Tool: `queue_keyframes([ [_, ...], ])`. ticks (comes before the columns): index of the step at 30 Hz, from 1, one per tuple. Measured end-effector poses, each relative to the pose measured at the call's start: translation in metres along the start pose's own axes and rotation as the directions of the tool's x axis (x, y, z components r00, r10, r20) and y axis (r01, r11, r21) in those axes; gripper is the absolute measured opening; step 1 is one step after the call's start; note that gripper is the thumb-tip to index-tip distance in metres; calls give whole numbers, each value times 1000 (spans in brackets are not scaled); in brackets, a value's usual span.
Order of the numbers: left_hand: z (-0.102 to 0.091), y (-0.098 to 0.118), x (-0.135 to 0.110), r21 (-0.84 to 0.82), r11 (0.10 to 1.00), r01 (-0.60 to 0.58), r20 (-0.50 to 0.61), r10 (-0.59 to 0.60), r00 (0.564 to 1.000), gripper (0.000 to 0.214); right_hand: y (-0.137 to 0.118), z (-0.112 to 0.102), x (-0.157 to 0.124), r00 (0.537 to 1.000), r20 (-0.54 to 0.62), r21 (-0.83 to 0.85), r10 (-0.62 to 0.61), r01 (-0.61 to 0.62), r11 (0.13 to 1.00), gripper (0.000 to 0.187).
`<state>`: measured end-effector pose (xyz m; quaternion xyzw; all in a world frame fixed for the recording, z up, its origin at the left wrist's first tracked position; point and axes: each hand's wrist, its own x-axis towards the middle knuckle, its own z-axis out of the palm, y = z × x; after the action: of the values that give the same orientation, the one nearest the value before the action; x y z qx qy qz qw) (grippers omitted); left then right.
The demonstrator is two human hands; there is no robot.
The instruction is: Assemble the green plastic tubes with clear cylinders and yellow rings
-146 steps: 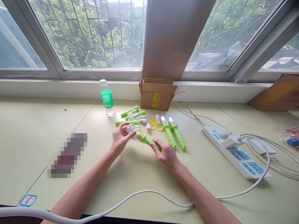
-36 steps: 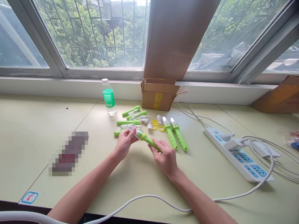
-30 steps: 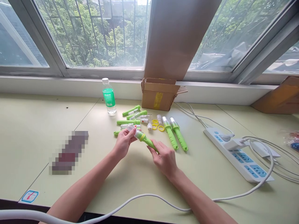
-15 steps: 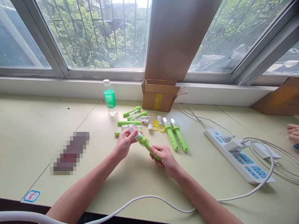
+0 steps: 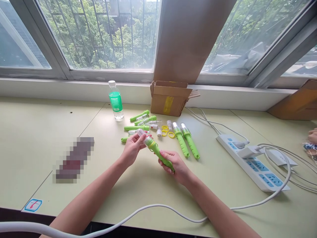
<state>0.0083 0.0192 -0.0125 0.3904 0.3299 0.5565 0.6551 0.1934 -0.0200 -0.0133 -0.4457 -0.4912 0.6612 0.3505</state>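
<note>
My right hand [image 5: 173, 165] is wrapped round the green handle of a light stick [image 5: 156, 150] with a yellow ring at its neck. The fingers of my left hand [image 5: 133, 147] grip the clear ribbed cap [image 5: 141, 132] at its upper end, and cap and handle line up, tilted to the upper left. Just beyond lie loose green handles [image 5: 136, 128], clear caps and small white pieces [image 5: 159, 133]. Yellow rings [image 5: 171, 134] rest beside them. To the right, two capped light sticks [image 5: 182, 142] lie side by side.
A water bottle [image 5: 116, 100] and an open cardboard box [image 5: 169, 99] stand near the window. On the right, a power strip [image 5: 252, 162] has plugs and looping cables. A white cable [image 5: 158, 206] crosses the front. Another person's hand [image 5: 312, 136] shows at the right edge.
The view has shifted slightly. Both hands keep hold of the light stick, with little visible movement. The other person's hand at the right edge has moved a little.
</note>
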Motion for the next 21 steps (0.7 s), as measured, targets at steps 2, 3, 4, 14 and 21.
queue_keyframes([
  [2, 1, -1, -1, 20, 1000, 10, -3, -10, 1000, 38, 3, 1, 1, 989, -88, -170, -123, 106, 980, 40],
  [3, 1, -1, -1, 26, 1000, 15, -4, -15, 1000, 37, 5, 1, 2, 968, -136, -280, -211, 167, 945, 39],
  [4, 1, -1, -2, 28, 999, 20, -10, -20, 1000, 36, 7, 0, 2, 935, -172, -399, -311, 222, 890, 37],
  [14, 1, -5, -1, -21, 1000, 21, -91, -23, 996, 36, 25, -9, 8, 656, -42, -953, -754, 202, 228, 33],
  [21, -1, -1, -1, 28, 999, 27, -85, -24, 996, 32, 24, -3, 6, 735, 82, -915, -674, 324, 242, 32],
])
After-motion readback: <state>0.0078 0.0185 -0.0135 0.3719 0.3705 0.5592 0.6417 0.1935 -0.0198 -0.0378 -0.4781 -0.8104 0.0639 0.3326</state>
